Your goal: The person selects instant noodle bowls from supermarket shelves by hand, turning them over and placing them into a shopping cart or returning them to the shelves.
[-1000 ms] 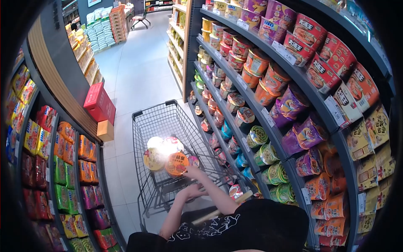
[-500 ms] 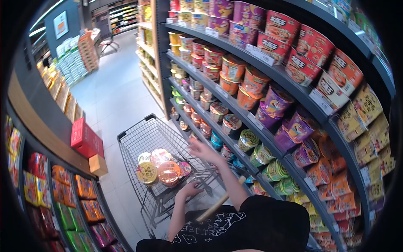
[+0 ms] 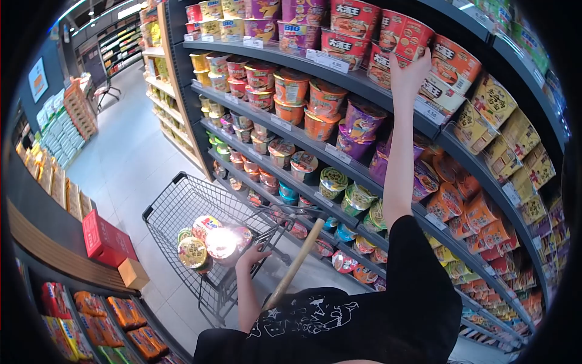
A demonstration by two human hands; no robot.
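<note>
Right now my R hand (image 3: 409, 74) is nearer, spread at near side of red cup (image 3: 404, 36), grip unclear; L hand (image 3: 251, 257) open nr cart (image 3: 180, 176).

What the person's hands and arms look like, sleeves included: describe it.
Left hand and right hand wear no gloves. The left sleeve and right sleeve are loose and black, leaving the forearms bare; the black shirt has white line drawings.

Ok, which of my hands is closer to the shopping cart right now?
Your left hand: it's beside the near end of the shopping cart. Your right hand is farther off, up at a red noodle cup on the shelf.
</note>
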